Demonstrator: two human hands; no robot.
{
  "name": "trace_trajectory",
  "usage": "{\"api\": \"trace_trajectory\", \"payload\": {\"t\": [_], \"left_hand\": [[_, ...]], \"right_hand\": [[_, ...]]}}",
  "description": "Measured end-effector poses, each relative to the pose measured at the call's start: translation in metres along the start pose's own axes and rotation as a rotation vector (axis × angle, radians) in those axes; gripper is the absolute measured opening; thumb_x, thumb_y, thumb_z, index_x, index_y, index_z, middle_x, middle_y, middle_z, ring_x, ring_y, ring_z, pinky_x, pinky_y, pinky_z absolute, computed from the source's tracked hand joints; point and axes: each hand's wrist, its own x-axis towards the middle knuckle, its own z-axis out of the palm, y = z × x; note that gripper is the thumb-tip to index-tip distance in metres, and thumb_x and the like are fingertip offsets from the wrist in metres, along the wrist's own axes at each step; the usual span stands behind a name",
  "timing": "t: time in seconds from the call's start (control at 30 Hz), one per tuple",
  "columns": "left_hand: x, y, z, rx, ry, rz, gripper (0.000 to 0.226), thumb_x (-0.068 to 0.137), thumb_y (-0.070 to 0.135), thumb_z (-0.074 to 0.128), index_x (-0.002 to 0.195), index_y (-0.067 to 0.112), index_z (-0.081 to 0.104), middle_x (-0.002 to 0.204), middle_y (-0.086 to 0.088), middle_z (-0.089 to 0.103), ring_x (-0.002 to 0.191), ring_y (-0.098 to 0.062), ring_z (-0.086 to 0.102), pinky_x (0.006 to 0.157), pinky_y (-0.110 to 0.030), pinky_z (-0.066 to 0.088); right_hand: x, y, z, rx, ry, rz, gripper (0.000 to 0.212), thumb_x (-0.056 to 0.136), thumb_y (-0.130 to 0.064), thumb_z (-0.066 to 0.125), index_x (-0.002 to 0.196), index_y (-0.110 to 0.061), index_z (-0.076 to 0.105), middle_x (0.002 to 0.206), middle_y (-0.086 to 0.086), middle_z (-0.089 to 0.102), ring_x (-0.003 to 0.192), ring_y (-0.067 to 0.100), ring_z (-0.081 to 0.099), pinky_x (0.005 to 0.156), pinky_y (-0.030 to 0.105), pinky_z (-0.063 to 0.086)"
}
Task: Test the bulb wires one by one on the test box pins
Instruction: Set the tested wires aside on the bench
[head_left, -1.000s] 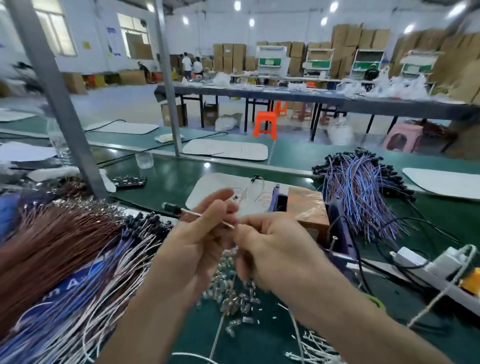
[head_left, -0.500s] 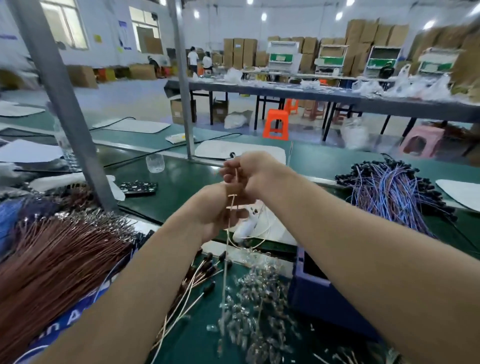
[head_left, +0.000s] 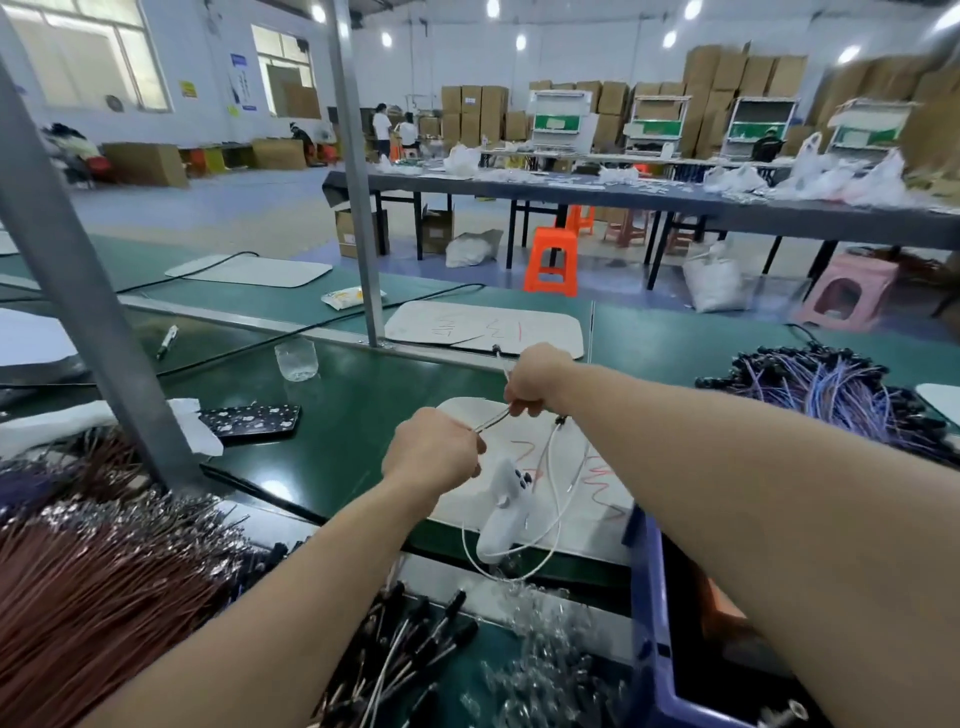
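Both arms reach out over the green bench. My left hand (head_left: 434, 451) pinches the near end of a thin white bulb wire (head_left: 491, 420). My right hand (head_left: 535, 379) grips the same wire farther along, and its black tip sticks out past my fist at the far side. Another white wire with a black end loops down below the hands onto a white board (head_left: 582, 499). A small white device (head_left: 506, 512) with dark dots lies under the hands. The blue box (head_left: 652, 613) sits at the lower right, mostly hidden by my right arm; no pins show.
Brown wires (head_left: 88, 587) lie heaped at the lower left, black-tipped wires (head_left: 400, 654) and clear bulbs (head_left: 540, 670) at the bottom centre. A purple wire bundle (head_left: 836, 395) lies at the right. Grey frame posts (head_left: 78, 291) stand left; a clear cup (head_left: 296, 359) and a phone (head_left: 249, 422) lie beyond.
Both hands have moved away from my body and out over the white board. They now stretch the wire between them, and my view has tilted upward.
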Motion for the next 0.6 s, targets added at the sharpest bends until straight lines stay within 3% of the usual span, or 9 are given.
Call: {"api": "trace_trajectory", "payload": {"t": [0.07,0.13,0.17,0.27,0.33,0.43,0.5,0.6], "left_hand": [[0.017,-0.005,-0.002,0.312,0.117,0.005,0.020,0.091,0.026,0.059,0.100,0.026,0.077,0.097,0.000,0.075,0.086,-0.021,0.064,0.074,-0.030,0.053],[0.034,-0.013,-0.004,0.499,0.196,0.039,0.022,0.092,0.028,0.057,0.105,0.026,0.074,0.103,-0.002,0.073,0.082,-0.025,0.058,0.070,-0.030,0.046],[0.042,-0.020,-0.005,0.532,0.205,0.050,0.022,0.093,0.026,0.056,0.105,0.025,0.074,0.103,-0.003,0.072,0.081,-0.026,0.056,0.068,-0.031,0.044],[0.066,-0.051,-0.005,0.498,0.134,0.078,0.019,0.094,0.018,0.055,0.098,0.016,0.073,0.101,-0.009,0.072,0.087,-0.030,0.061,0.069,-0.035,0.048],[0.081,-0.072,-0.003,0.468,0.047,0.068,0.022,0.093,0.014,0.055,0.112,0.013,0.067,0.115,-0.013,0.066,0.112,-0.033,0.059,0.087,-0.037,0.051],[0.095,-0.084,-0.003,0.391,-0.038,-0.035,0.058,0.093,0.016,0.058,0.148,0.013,0.041,0.143,-0.016,0.048,0.138,-0.033,0.042,0.110,-0.038,0.040],[0.099,-0.082,-0.006,0.370,-0.079,-0.058,0.073,0.092,0.020,0.061,0.157,0.017,0.030,0.150,-0.016,0.044,0.140,-0.034,0.043,0.111,-0.038,0.039],[0.094,-0.082,-0.019,0.440,-0.082,-0.026,0.066,0.090,0.018,0.061,0.153,0.018,0.042,0.150,-0.010,0.052,0.137,-0.031,0.049,0.108,-0.034,0.044]], "right_hand": [[0.013,-0.012,0.011,-0.170,0.020,-0.051,0.030,0.095,-0.012,0.062,0.066,-0.012,0.070,0.078,-0.006,0.079,0.068,0.014,0.067,0.058,0.019,0.049],[0.023,-0.023,0.023,-0.258,0.027,-0.088,0.020,0.095,-0.011,0.061,0.085,-0.014,0.078,0.062,-0.011,0.073,0.066,0.010,0.064,0.058,0.020,0.048],[0.029,-0.028,0.030,-0.264,0.028,-0.097,0.019,0.096,-0.011,0.061,0.097,-0.015,0.079,0.066,-0.009,0.075,0.070,0.010,0.063,0.061,0.022,0.048],[0.041,-0.044,0.049,-0.305,0.009,-0.173,0.027,0.102,-0.010,0.049,0.120,-0.007,0.068,0.123,0.007,0.071,0.103,0.022,0.063,0.078,0.030,0.050],[0.045,-0.054,0.062,-0.339,-0.051,-0.223,0.026,0.104,-0.005,0.041,0.113,0.001,0.064,0.123,0.017,0.059,0.101,0.027,0.052,0.080,0.031,0.042],[0.043,-0.066,0.068,-0.531,-0.189,-0.290,0.024,0.103,-0.002,0.044,0.106,0.008,0.066,0.091,0.010,0.052,0.094,0.025,0.045,0.073,0.025,0.034],[0.047,-0.061,0.065,-0.597,-0.161,-0.281,0.022,0.097,0.001,0.044,0.081,-0.001,0.060,0.075,0.005,0.045,0.091,0.030,0.048,0.078,0.033,0.043],[0.034,-0.052,0.048,-0.723,-0.096,-0.311,0.026,0.089,0.001,0.042,0.067,-0.013,0.041,0.075,0.004,0.041,0.087,0.032,0.051,0.079,0.039,0.051]]}}
